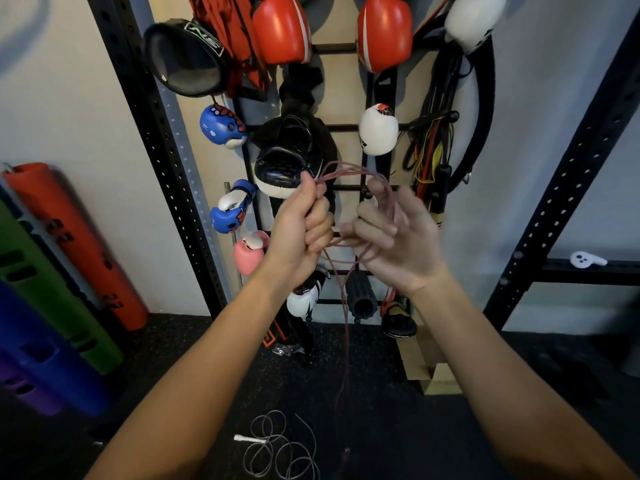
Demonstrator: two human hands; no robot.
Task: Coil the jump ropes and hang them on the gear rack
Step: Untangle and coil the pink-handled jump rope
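Note:
A thin maroon jump rope is looped between my hands in front of the gear rack. My left hand grips several loops of it in a fist. My right hand is blurred, its fingers loosely curled with rope strands running over them. The rope's tail hangs down toward the dark floor. A second, grey jump rope with a white handle lies in loose loops on the floor below my arms.
The rack carries red, white, blue and pink boxing gloves, a black pad and dark cords at right. Black perforated uprights flank it. Red, green and blue padded rolls lean at left. Cardboard sits at the wall's base.

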